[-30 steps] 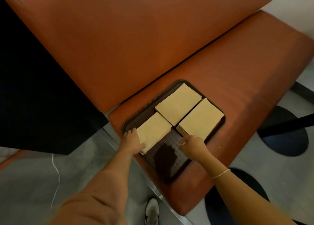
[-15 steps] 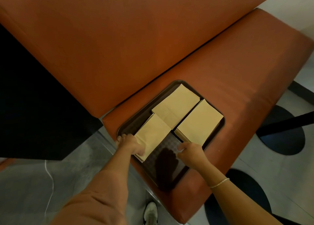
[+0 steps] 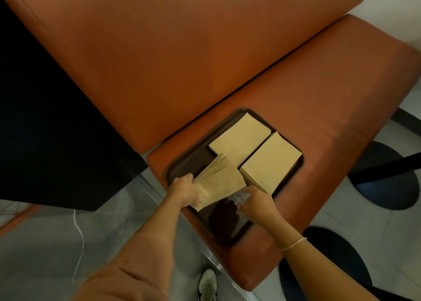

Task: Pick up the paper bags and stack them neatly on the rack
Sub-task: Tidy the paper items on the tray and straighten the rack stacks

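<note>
Gripped by the left hand (image 3: 185, 190) at its near-left edge: a stack of paper bags (image 3: 219, 182), fingers curled round the sheets. Lifted at that side and tilted, with the far edges fanned apart like pages; 0.5 s before, lay nearly flat on the tray (image 3: 184, 166). Hovered now over the tray's near-left part, the far corner overlapping the second stack (image 3: 241, 139).

Reached in from the right: the right hand (image 3: 257, 201), over the bare dark tray floor just beside the lifted stack's near-right corner. Fingers (image 3: 249, 190) bent toward that corner, perhaps touching its underside, though the blur there left contact unclear. Half a second earlier, sat a little lower and apart from that stack, close to the third stack (image 3: 271, 164).

Lay flat and unmoved on the tray: 2 other stacks, the second at the far side and the third at the right, edges just beside one another. Third stack's layered edges seen along its near side.

Rested on the orange bench seat (image 3: 319, 118), near its left end: the dark brown tray, below the slanted orange backrest (image 3: 182, 50). Worn on the right wrist: a thin pale bracelet (image 3: 293, 243). Seen on the grey floor (image 3: 45, 243) at the bottom edge: 1 white shoe (image 3: 207, 284). At left, a large black panel (image 3: 45, 118).
</note>
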### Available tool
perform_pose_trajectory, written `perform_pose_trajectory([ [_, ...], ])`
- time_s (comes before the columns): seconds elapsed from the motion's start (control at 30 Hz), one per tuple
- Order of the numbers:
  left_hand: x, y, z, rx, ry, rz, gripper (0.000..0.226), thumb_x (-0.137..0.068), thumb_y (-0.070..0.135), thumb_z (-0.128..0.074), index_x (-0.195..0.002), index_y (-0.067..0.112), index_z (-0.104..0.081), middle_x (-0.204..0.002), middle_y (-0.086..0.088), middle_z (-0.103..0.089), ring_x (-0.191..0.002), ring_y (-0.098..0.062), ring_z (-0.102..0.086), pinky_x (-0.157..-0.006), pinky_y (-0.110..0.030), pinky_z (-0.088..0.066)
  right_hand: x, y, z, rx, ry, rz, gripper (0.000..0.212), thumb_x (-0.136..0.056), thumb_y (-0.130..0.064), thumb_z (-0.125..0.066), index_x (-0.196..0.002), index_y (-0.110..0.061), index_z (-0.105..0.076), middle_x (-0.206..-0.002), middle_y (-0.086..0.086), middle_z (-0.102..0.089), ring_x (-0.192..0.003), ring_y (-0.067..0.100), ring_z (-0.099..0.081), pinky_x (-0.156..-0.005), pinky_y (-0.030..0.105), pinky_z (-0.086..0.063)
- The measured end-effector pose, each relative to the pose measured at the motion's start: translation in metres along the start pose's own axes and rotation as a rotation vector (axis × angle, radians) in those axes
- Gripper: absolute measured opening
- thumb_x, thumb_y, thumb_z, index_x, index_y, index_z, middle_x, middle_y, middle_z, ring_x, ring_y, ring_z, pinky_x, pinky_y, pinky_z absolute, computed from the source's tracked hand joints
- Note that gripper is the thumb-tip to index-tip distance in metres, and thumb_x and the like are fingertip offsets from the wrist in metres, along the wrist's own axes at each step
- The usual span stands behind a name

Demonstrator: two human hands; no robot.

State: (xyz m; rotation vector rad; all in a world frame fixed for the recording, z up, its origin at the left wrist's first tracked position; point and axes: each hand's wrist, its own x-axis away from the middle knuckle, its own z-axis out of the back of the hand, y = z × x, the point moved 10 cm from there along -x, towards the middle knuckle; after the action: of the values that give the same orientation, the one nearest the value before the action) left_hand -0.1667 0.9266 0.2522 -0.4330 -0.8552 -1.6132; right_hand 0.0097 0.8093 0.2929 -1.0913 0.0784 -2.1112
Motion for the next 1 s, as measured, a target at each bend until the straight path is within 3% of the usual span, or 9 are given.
perform_pose_trajectory([
  [0.17,0.044,0.03,0.028,-0.059,0.059,-0.216,0.045,-0.065,0.017,-0.085,-0.083,0.021,-0.044,-0.094,0.001,-0.06,-0.094,-0.019,-0.059,-0.073,-0.033,-0.052,0.041,-0.009,0.037,-0.154,0.156,0.091,0.103,-0.073,-0.022,-0.078,-0.149,-0.02,-0.01,-0.146,0.008,-0.029,-0.13,0.025,-0.037,-0.095,0.033,-0.044],
  [0.27,0.09,0.062,0.043,-0.125,0.099,-0.344,0.048,-0.065,0.012,-0.081,-0.07,0.025,-0.035,-0.08,0.005,-0.056,-0.083,-0.017,-0.055,-0.063,-0.031,-0.046,0.077,-0.015,0.064,-0.148,0.222,0.194,0.112,-0.067,-0.027,-0.082,-0.15,-0.02,-0.006,-0.149,0.005,-0.026,-0.137,0.024,-0.023,-0.11,0.039,-0.03],
  [0.37,0.141,0.098,0.05,-0.16,0.14,-0.455,0.046,-0.066,0.012,-0.079,-0.071,0.026,-0.036,-0.08,0.006,-0.057,-0.084,-0.016,-0.056,-0.063,-0.03,-0.046,0.12,-0.012,0.093,-0.248,0.259,0.291,0.091,-0.066,-0.023,-0.083,-0.141,-0.018,-0.031,-0.123,-0.002,-0.05,-0.122,0.016,-0.041,-0.099,0.028,-0.04],
  [0.43,0.177,0.123,0.05,-0.188,0.159,-0.503,0.047,-0.065,0.012,-0.081,-0.073,0.026,-0.037,-0.09,0.002,-0.062,-0.091,-0.019,-0.058,-0.068,-0.032,-0.048,0.153,0.001,0.115,-0.285,0.286,0.3,0.073,-0.069,-0.021,-0.081,-0.131,-0.021,-0.042,-0.111,-0.005,-0.054,-0.101,0.01,-0.048,-0.081,0.019,-0.043],
  [0.53,0.226,0.164,0.042,-0.187,0.188,-0.575,0.049,-0.061,0.012,-0.083,-0.072,0.027,-0.038,-0.087,0.003,-0.058,-0.089,-0.02,-0.057,-0.068,-0.033,-0.047,0.205,0.037,0.15,-0.298,0.377,0.291,0.047,-0.071,-0.02,-0.079,-0.111,-0.023,-0.053,-0.098,-0.004,-0.056,-0.09,0.013,-0.052,-0.058,0.012,-0.038],
  [0.63,0.275,0.213,0.029,-0.094,0.2,-0.674,0.042,-0.062,0.009,-0.081,-0.079,0.024,-0.046,-0.086,0.003,-0.058,-0.084,-0.014,-0.053,-0.061,-0.025,-0.038,0.262,0.088,0.183,-0.311,0.501,0.288,0.028,-0.072,-0.018,-0.078,-0.091,-0.023,-0.059,-0.086,-0.007,-0.059,-0.09,0.014,-0.057,-0.066,0.017,-0.038],
  [0.77,0.337,0.276,-0.016,0.071,0.076,-0.795,0.043,-0.06,0.008,-0.085,-0.082,0.024,-0.051,-0.085,0.008,-0.06,-0.084,-0.011,-0.056,-0.064,-0.018,-0.045,0.324,0.187,0.206,-0.477,0.613,0.186,0.03,-0.072,-0.015,-0.078,-0.098,-0.018,-0.063,-0.092,-0.001,-0.064,-0.085,0.015,-0.057,-0.067,0.022,-0.043],
  [0.87,0.373,0.315,-0.064,0.168,-0.005,-0.849,0.051,-0.057,0.013,-0.088,-0.092,0.025,-0.053,-0.092,0.008,-0.06,-0.089,-0.01,-0.057,-0.074,-0.023,-0.047,0.358,0.269,0.203,-0.675,0.676,0.111,0.037,-0.068,-0.012,-0.08,-0.101,-0.018,-0.065,-0.097,0.004,-0.068,-0.089,0.02,-0.062,-0.07,0.031,-0.052],
  [1.0,0.395,0.355,-0.132,0.251,-0.065,-0.813,0.064,-0.048,0.026,-0.091,-0.098,0.033,-0.05,-0.109,-0.001,-0.064,-0.101,-0.016,-0.061,-0.091,-0.037,-0.051,0.392,0.364,0.186,-0.853,0.752,-0.038,0.045,-0.068,-0.008,-0.08,-0.106,-0.012,-0.058,-0.102,0.01,-0.063,-0.091,0.027,-0.059,-0.07,0.036,-0.051],
])
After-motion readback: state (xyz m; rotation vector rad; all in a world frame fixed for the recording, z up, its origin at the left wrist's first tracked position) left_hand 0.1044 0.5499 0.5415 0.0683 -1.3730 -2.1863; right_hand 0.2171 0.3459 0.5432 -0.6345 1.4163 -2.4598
